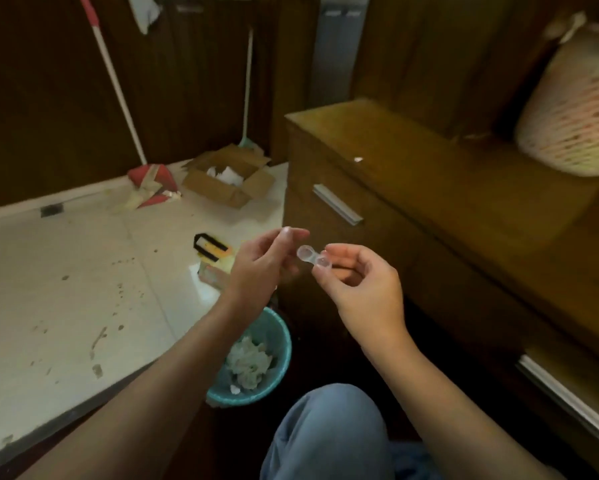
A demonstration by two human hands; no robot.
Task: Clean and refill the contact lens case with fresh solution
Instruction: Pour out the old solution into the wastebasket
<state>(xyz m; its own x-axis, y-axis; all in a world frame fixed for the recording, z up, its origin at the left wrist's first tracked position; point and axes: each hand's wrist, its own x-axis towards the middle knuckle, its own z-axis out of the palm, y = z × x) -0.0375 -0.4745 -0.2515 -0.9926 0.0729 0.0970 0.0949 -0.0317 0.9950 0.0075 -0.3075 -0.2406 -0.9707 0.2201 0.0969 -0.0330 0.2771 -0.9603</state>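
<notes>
A small clear contact lens case [312, 257] with two round wells and no caps hangs in mid-air at the centre of the head view. My right hand [364, 285] pinches its right well between thumb and fingers. My left hand [263, 268] is just left of the case, fingers loosely spread and pointing up, close to the left well; I cannot tell whether it touches it. No solution bottle or caps are visible.
A teal waste bin [277, 341] with crumpled tissue stands below my hands. A dark wooden drawer unit [429, 188] fills the right, with a woven basket [575, 109] on it. An open cardboard box [228, 181], brooms and a yellow packet [211, 247] lie on the pale tiled floor.
</notes>
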